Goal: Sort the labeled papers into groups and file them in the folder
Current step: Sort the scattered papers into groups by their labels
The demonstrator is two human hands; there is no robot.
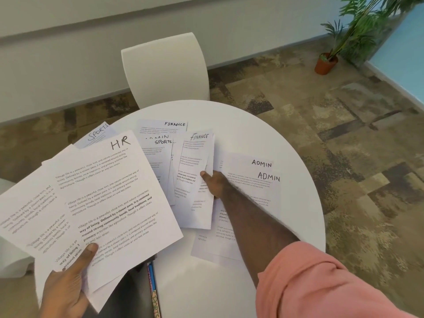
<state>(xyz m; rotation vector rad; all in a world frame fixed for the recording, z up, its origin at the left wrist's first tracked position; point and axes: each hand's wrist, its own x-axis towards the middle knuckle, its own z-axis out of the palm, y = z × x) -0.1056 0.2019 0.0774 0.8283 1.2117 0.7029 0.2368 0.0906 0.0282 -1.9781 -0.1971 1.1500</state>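
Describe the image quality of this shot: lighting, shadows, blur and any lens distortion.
Head view: soft, even indoor light, no harsh glare on the white table; only a faint shadow beneath the right hand. Wide-angle distortion bends the wall line and table rim. The HR sheet in the left hand reads sharply, while body text on the farther FINANCE sheet blurs.
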